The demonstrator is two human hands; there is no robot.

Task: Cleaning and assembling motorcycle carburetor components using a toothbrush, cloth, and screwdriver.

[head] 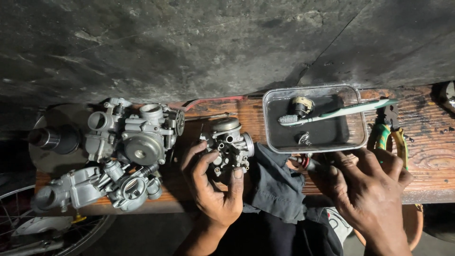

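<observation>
Dim overall — sharp, glare on metal

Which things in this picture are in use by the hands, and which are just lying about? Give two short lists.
In use:
left hand gripping the small carburetor
right hand at a red-and-metal part
dark rag

Lying about:
two carburetors
metal tray
toothbrush
pliers

**Camera placement: single head view**

One head-worn camera looks steeply down, at close range, onto the wooden surface, which crosses mid-frame. A dark wall fills the upper half. The left hand and right hand enter from the bottom edge.
</observation>
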